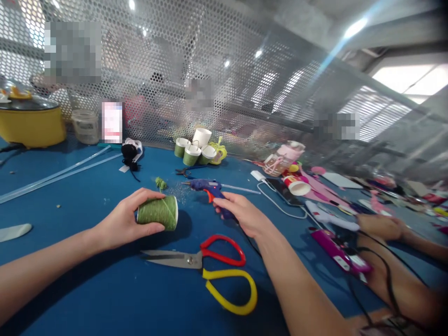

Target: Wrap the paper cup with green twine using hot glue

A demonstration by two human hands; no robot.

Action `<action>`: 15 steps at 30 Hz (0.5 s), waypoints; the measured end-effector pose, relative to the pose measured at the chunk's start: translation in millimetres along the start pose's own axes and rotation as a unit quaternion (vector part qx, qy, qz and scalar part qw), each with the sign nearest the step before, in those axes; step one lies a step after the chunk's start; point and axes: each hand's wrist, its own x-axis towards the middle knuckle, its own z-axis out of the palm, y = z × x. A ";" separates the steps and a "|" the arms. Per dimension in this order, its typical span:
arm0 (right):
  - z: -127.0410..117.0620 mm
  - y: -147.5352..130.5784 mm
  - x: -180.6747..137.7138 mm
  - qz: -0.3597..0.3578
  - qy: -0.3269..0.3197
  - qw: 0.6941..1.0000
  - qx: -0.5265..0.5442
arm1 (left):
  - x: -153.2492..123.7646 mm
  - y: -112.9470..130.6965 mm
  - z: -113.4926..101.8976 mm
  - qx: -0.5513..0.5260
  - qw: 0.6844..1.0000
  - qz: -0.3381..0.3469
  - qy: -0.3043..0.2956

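My left hand point(122, 215) is closed around a paper cup wrapped in green yarn point(159, 213), tipped on its side with its white rim facing right. A small bundle of green yarn point(160, 183) lies just behind it on the blue table. In my right hand point(245, 212) is a blue glue gun point(210, 187) with an orange trigger, its nozzle pointing left past the cup. A clear glue stick point(241, 188) sticks out of its back. Open scissors point(196, 261) with red and yellow handles lie in front of both hands.
Green-wrapped cups point(192, 155), pliers point(187, 171) and black yarn point(129, 156) sit farther back. Long glue sticks point(59, 175) lie left, near a yellow pot point(30, 123). At right are a phone point(283, 191), a purple power strip point(339, 252) and another person's hands point(380, 227).
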 end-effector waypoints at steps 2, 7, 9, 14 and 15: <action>0.2 -3.6 -3.6 0.011 0.000 0.998 0.061 | 0.2 -0.6 -0.8 0.006 1.000 -0.001 -0.003; 5.1 -11.6 -14.1 -0.001 -0.032 0.996 0.078 | 1.8 -4.1 -2.4 -0.027 0.999 -0.031 -0.008; 7.6 -15.4 -21.2 -0.023 -0.064 0.996 0.056 | 2.1 -5.4 -3.0 -0.051 0.997 -0.056 -0.015; 14.8 -22.0 -38.6 -0.082 -0.050 0.995 -0.041 | 3.3 -7.0 -5.1 -0.083 0.991 -0.103 -0.025; 16.4 -22.9 -41.2 -0.078 -0.036 0.994 -0.060 | 3.6 -7.1 -5.5 -0.083 0.991 -0.106 -0.026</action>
